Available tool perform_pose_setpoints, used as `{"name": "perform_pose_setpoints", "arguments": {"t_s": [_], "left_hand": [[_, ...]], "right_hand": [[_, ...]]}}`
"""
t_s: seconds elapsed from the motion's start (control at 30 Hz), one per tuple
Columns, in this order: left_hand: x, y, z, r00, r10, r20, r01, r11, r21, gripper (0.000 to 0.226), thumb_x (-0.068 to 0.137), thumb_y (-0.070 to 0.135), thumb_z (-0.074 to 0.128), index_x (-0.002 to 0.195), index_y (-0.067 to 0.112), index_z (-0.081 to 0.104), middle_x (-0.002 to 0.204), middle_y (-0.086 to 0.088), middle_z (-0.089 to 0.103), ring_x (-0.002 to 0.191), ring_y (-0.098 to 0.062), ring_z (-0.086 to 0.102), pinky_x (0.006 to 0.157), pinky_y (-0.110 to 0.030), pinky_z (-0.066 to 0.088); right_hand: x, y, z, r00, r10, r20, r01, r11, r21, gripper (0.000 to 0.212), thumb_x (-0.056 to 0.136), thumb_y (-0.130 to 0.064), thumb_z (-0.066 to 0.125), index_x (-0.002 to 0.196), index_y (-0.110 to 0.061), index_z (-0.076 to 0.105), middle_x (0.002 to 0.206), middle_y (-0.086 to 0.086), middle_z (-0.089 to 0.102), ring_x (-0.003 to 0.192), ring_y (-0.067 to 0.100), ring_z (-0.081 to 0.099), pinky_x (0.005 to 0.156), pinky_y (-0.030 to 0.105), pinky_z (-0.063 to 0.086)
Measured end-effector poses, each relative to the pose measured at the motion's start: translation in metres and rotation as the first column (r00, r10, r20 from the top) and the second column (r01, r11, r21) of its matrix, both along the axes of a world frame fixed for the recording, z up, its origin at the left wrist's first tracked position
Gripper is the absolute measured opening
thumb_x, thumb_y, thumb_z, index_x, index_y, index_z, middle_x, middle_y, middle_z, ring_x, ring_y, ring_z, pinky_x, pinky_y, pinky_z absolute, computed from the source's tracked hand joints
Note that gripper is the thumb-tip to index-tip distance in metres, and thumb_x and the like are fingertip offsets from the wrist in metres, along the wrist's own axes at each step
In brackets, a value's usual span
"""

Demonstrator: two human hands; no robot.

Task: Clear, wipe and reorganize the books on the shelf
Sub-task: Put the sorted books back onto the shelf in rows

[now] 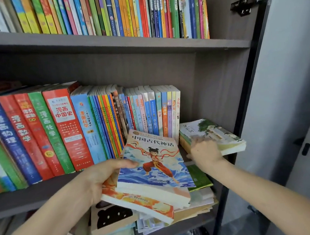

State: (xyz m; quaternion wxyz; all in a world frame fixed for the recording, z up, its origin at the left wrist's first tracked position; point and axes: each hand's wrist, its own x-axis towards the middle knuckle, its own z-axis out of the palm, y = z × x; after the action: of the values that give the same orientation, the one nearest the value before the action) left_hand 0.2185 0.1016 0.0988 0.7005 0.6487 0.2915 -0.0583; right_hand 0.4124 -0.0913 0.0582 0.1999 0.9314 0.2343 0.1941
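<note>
- At the right end of the middle shelf (27, 197), head view: my left hand (101, 178) grasps a fanned stack of paperbacks (154, 165), thumb across the top cover, held out past the front edge.
- My right hand (205, 154) clasps the near corner of a green book (223, 134) lying flat, its end jutting over the edge beside the side panel (221, 87).
- Upright books (77, 126) pack the shelf leftward; the only gap lies between their last spine and the panel.
- Loose books (198, 200) crowd the shelf below.

Paperbacks (150, 172) in left hand (101, 177), green book (223, 134) under right hand (206, 154).
</note>
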Motion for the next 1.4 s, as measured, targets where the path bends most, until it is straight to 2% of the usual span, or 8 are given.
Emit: {"name": "perform_pose_setpoints", "arguments": {"t_s": [0.1, 0.3, 0.43, 0.67, 0.9, 1.13, 1.27, 1.4], "left_hand": [[0.002, -0.001, 0.004, 0.999, 0.032, -0.03, -0.032, 0.999, 0.015, 0.049, 0.049, 0.017, 0.081, 0.093, -0.001, 0.068, 0.079, -0.023, 0.072, 0.05, -0.03, 0.067, 0.045, -0.037, 0.057], [-0.002, -0.003, 0.008, 0.998, 0.038, -0.044, -0.036, 0.999, 0.033, 0.045, 0.05, 0.015, 0.081, 0.09, -0.002, 0.068, 0.079, -0.023, 0.072, 0.05, -0.031, 0.068, 0.046, -0.04, 0.056], [-0.004, -0.004, 0.008, 0.998, 0.029, -0.046, -0.028, 0.999, 0.026, 0.034, 0.054, 0.014, 0.079, 0.081, -0.002, 0.068, 0.074, -0.023, 0.071, 0.047, -0.029, 0.066, 0.044, -0.039, 0.055], [-0.003, -0.002, 0.008, 0.997, 0.036, -0.068, -0.034, 0.999, 0.032, 0.021, 0.066, 0.014, 0.08, 0.078, 0.001, 0.068, 0.07, -0.02, 0.071, 0.045, -0.027, 0.066, 0.044, -0.038, 0.055], [0.003, 0.002, 0.015, 0.999, 0.007, -0.034, -0.006, 1.0, 0.03, 0.016, 0.071, 0.014, 0.078, 0.075, 0.004, 0.068, 0.066, -0.017, 0.071, 0.045, -0.025, 0.065, 0.045, -0.037, 0.055], [0.001, 0.004, 0.008, 1.0, -0.003, -0.022, 0.004, 0.999, 0.032, 0.023, 0.069, 0.017, 0.08, 0.084, 0.006, 0.067, 0.073, -0.016, 0.073, 0.052, -0.026, 0.067, 0.055, -0.04, 0.057], [0.001, 0.002, 0.007, 1.0, 0.003, 0.0, -0.003, 1.0, 0.016, 0.034, 0.061, 0.015, 0.081, 0.09, 0.003, 0.067, 0.072, -0.017, 0.072, 0.05, -0.027, 0.067, 0.051, -0.04, 0.057], [0.002, 0.002, 0.007, 1.0, -0.003, -0.004, 0.003, 1.0, 0.009, 0.046, 0.058, 0.015, 0.081, 0.1, 0.0, 0.067, 0.078, -0.02, 0.073, 0.053, -0.029, 0.068, 0.053, -0.043, 0.057]], "right_hand": [[0.002, 0.007, -0.013, 0.995, -0.047, 0.088, 0.052, 0.997, -0.055, 0.09, 0.079, -0.066, 0.057, 0.134, 0.003, 0.033, 0.127, 0.022, 0.052, 0.112, 0.035, 0.055, 0.092, 0.047, 0.044], [0.029, 0.035, 0.007, 0.998, -0.057, 0.005, 0.056, 0.954, -0.293, 0.081, 0.079, -0.026, 0.074, 0.141, -0.004, 0.028, 0.125, 0.018, 0.05, 0.107, 0.038, 0.058, 0.081, 0.048, 0.053], [0.037, 0.03, 0.008, 0.997, -0.025, -0.068, 0.01, 0.977, -0.213, 0.082, 0.079, -0.014, 0.072, 0.147, -0.012, 0.025, 0.121, 0.017, 0.05, 0.105, 0.035, 0.057, 0.077, 0.042, 0.054], [0.025, 0.039, 0.009, 0.967, -0.187, 0.175, 0.231, 0.931, -0.282, 0.074, 0.092, -0.015, 0.055, 0.15, -0.007, 0.01, 0.134, 0.029, 0.042, 0.114, 0.047, 0.052, 0.088, 0.058, 0.047], [0.039, 0.059, 0.008, 0.95, -0.223, 0.217, 0.285, 0.905, -0.317, 0.061, 0.09, -0.017, 0.052, 0.137, 0.009, 0.024, 0.116, 0.027, 0.056, 0.092, 0.037, 0.064, 0.064, 0.042, 0.058], [0.022, 0.032, 0.069, 0.975, -0.21, -0.073, 0.22, 0.959, 0.178, 0.054, 0.077, -0.032, 0.071, 0.12, -0.006, 0.05, 0.113, 0.007, 0.06, 0.101, 0.029, 0.063, 0.076, 0.033, 0.054], [0.022, -0.037, 0.109, 0.921, -0.105, -0.376, 0.353, 0.637, 0.686, 0.034, 0.066, -0.037, 0.072, 0.081, -0.01, 0.058, 0.075, 0.003, 0.06, 0.07, 0.021, 0.06, 0.061, 0.027, 0.048], [0.009, -0.065, 0.1, 0.831, 0.144, -0.537, 0.506, 0.204, 0.838, 0.033, 0.069, -0.02, 0.078, 0.072, -0.009, 0.047, 0.069, 0.007, 0.054, 0.062, 0.02, 0.054, 0.072, 0.037, 0.053]]}}
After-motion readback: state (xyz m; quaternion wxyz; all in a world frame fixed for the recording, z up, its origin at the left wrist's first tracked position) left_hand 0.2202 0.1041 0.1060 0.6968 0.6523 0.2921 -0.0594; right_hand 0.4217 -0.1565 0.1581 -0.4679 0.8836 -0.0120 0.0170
